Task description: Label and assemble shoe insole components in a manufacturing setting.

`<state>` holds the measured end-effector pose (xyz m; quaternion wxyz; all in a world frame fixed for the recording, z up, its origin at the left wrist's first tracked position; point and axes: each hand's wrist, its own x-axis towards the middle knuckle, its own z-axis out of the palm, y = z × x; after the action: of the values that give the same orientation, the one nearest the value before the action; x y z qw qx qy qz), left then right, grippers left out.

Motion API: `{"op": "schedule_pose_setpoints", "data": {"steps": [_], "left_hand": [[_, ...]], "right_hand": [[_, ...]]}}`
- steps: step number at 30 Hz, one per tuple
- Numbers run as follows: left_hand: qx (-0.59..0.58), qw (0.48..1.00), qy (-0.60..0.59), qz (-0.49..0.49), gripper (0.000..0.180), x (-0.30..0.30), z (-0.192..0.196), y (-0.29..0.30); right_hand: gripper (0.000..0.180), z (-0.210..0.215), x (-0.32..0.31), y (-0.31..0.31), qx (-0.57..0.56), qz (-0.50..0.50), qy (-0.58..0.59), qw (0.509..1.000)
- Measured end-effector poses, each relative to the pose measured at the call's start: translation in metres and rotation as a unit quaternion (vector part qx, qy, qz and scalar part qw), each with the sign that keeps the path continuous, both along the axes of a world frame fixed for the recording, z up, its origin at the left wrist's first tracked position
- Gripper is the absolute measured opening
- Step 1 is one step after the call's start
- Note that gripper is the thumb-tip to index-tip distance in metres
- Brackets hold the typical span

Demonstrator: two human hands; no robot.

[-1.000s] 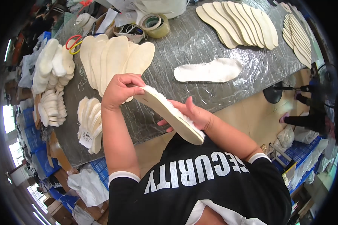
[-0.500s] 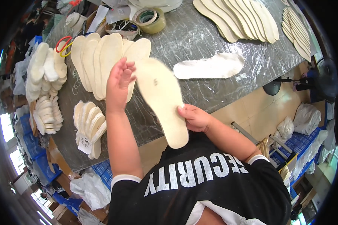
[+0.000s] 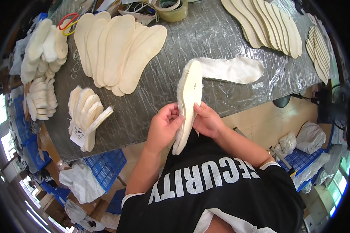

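Note:
Between my hands a cream insole (image 3: 191, 90) with a fluffy edge is tilted, its length running toward me. My left hand (image 3: 165, 126) pinches its left edge, thumb on the face. On the right edge, my right hand (image 3: 208, 119) grips with the thumb on top and the fingers behind. A small dark mark shows on the smooth face. Just beyond, a white insole (image 3: 233, 70) lies flat on the dark plastic-covered table (image 3: 144, 116), partly hidden by the held one. To the left is a fanned pile of cream insoles (image 3: 118, 50).
Fluffy insole bundles (image 3: 88, 112) sit at the table's left side, one with a white tag. Scissors (image 3: 69, 24) and tape rolls (image 3: 171, 9) lie toward the back. More insole stacks (image 3: 266, 25) are at the far right. Blue crates (image 3: 105, 167) stand below the table's front edge.
The insole has turned on edge, now showing its fluffy side. My left hand has come down from its upper part to grip its left edge. The view has shifted a little.

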<state>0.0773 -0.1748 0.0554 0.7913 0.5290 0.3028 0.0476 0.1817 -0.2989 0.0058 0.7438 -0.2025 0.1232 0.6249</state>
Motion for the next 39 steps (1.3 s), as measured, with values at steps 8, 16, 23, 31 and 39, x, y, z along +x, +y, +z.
{"op": "schedule_pose_setpoints", "data": {"steps": [8, 16, 23, 31, 39], "left_hand": [[0.051, 0.996, 0.073, 0.015, 0.014, 0.0, 0.007, -0.01], [0.027, 0.995, 0.043, 0.087, 0.012, -0.001, 0.012, -0.017], [0.037, 0.995, 0.069, 0.064, 0.011, -0.019, 0.021, -0.012], [0.194, 0.978, 0.002, 0.075, 0.035, -0.049, 0.019, -0.021], [0.326, 0.937, 0.109, 0.063, 0.014, -0.041, 0.016, -0.02]], "right_hand": [[0.043, -0.003, -0.001, -0.006, 0.034, -0.002, 0.025, 0.999], [0.039, 0.012, 0.005, -0.008, 0.029, -0.005, 0.052, 0.998], [0.038, 0.024, 0.009, -0.006, -0.044, -0.034, 0.024, 0.998], [0.046, 0.027, 0.009, -0.007, -0.07, -0.095, 0.031, 0.993], [0.046, 0.022, 0.002, -0.009, -0.041, -0.094, 0.05, 0.994]]}}
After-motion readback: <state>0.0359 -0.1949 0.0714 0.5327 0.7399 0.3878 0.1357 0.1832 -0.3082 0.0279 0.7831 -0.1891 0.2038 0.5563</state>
